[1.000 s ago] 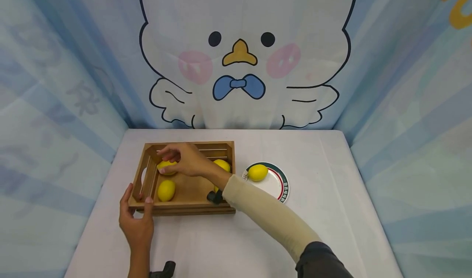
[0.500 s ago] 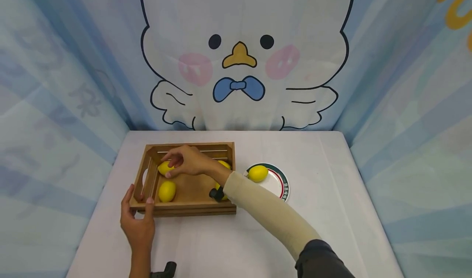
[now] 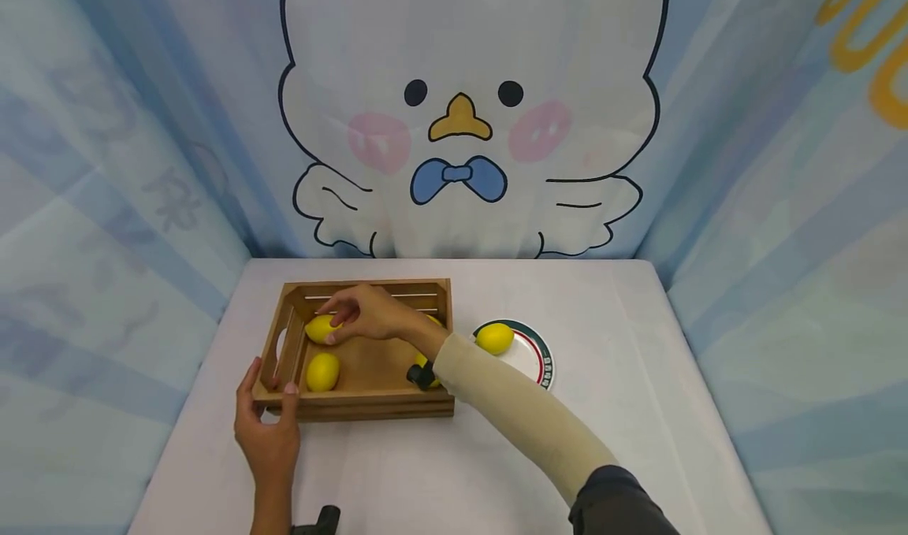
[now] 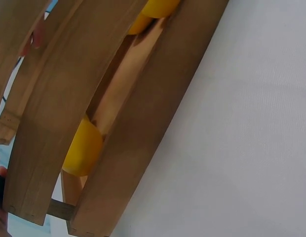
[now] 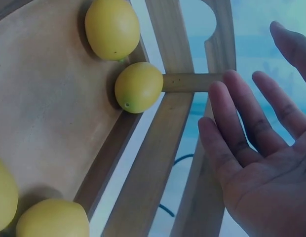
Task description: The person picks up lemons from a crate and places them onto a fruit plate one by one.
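Observation:
My right hand point(image 3: 372, 314) is inside the wooden crate point(image 3: 362, 417), just right of a yellow lemon point(image 3: 321, 328) at the back left. In the right wrist view the fingers of that hand point(image 5: 271, 173) are relaxed, with nothing in the palm, apart from the lemons. A second lemon point(image 3: 322, 372) lies in the front left corner. Two more lemons at the crate's right end are partly hidden by my right forearm. My left hand point(image 3: 269, 440) grips the crate's front left corner, thumb on the front rim; the left wrist view shows mostly crate slats point(image 4: 138, 118).
Right of the crate stands a round plate point(image 3: 545, 362) with a green and red rim, bearing one lemon point(image 3: 495, 338). My right sleeve point(image 3: 518, 409) crosses in front of it. White cloth point(image 3: 603, 306) covers the table, and printed curtains point(image 3: 780, 204) enclose it on the sides and back.
My right hand has drawn slightly right, away from the back left lemon, whose surface shows more now. My left hand keeps its grip on the crate. The head view has tilted up slightly.

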### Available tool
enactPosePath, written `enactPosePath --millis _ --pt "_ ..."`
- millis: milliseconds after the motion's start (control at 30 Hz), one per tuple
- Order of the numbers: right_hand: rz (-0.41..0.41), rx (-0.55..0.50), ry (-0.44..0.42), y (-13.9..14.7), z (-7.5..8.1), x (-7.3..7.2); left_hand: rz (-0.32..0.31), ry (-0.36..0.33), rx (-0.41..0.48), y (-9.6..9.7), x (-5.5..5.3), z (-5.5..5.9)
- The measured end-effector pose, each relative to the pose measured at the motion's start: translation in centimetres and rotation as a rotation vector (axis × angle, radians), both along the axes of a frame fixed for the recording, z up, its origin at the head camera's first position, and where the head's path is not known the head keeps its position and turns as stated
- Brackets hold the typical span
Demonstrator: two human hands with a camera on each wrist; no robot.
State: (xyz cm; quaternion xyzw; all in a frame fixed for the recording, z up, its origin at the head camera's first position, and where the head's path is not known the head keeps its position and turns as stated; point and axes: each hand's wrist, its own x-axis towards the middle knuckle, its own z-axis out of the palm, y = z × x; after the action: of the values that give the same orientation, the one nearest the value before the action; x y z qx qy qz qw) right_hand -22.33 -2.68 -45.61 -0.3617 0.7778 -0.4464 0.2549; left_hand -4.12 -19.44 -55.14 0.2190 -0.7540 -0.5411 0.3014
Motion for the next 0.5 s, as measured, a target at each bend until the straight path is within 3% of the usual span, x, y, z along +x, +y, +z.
enactPosePath --millis 300,500 --pt "-0.03 0.005 -0.025 -0.1 0.5 1.3 -0.023 0.001 0.009 -0.3 0.3 0.1" --pt "-0.022 0.011 0.002 -0.4 0.6 1.8 -0.037 -0.003 0.016 -0.3 0.5 0.0"
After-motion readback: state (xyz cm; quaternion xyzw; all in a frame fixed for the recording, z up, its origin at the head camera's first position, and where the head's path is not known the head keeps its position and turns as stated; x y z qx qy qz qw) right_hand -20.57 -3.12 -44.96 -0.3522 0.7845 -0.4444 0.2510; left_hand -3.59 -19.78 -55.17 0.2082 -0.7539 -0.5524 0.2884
